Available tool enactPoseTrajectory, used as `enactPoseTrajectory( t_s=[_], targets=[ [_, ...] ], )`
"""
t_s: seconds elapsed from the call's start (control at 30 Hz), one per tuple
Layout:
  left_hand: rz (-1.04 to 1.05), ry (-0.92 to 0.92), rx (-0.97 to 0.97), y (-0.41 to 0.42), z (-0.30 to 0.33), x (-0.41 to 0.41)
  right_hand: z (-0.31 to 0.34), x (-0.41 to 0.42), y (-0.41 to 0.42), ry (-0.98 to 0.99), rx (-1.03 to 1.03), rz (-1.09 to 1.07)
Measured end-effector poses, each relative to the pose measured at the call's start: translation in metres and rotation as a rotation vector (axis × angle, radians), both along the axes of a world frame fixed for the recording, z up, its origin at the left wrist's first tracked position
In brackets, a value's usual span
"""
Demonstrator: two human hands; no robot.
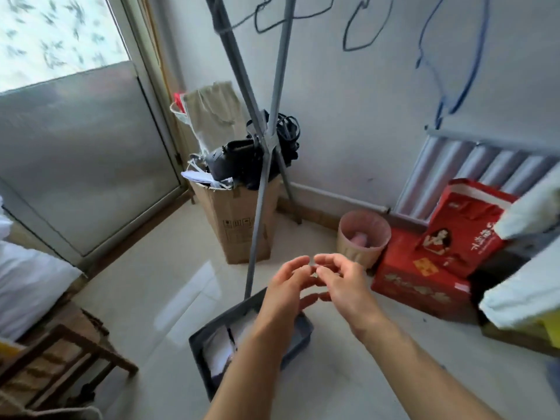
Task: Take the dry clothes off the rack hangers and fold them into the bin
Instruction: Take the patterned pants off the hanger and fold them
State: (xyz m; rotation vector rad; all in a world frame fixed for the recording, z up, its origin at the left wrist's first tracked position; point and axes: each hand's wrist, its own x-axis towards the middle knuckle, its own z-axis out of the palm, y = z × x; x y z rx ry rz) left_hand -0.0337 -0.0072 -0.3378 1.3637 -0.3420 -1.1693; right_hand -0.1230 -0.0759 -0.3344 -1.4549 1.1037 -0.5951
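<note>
At the near left stands a wooden chair [60,356], with white bedding [27,280] just behind it. Farther back, near the corner, a tall cardboard box [239,219] holds dark bags and a beige cloth. The grey rack [266,147] rises in front of it, and bare wire hangers [360,28] hang at the top. On the floor near its foot sits the grey bin [206,353], with white folded clothes [221,344] inside, partly hidden by the forearm. Above the bin the left hand [285,295] and right hand [339,283] meet fingertip to fingertip, fingers loosely curved; they seem to hold nothing, though blur makes that uncertain. Farther right are a pink wastebasket [363,234] and red cartons [424,283].
</note>
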Motion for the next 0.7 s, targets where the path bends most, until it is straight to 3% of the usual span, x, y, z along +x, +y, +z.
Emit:
enactPoseTrajectory(
  t_s=[0.27,0.47,0.7],
  targets=[
    [-0.219,-0.108,-0.213,-0.038,0.092,-0.114,0.085,-0.131,-0.026,-0.004,-0.317,-0.152],
    [-0.292,-0.057,-0.359,-0.061,0.154,-0.197,0.148,-0.221,-0.045,0.019,-0.588,-0.343],
    [-0.388,-0.22,-0.496,-0.096,0.224,-0.259,0.251,-0.291,-0.081,-0.174,-0.843,-0.505]
  ],
)
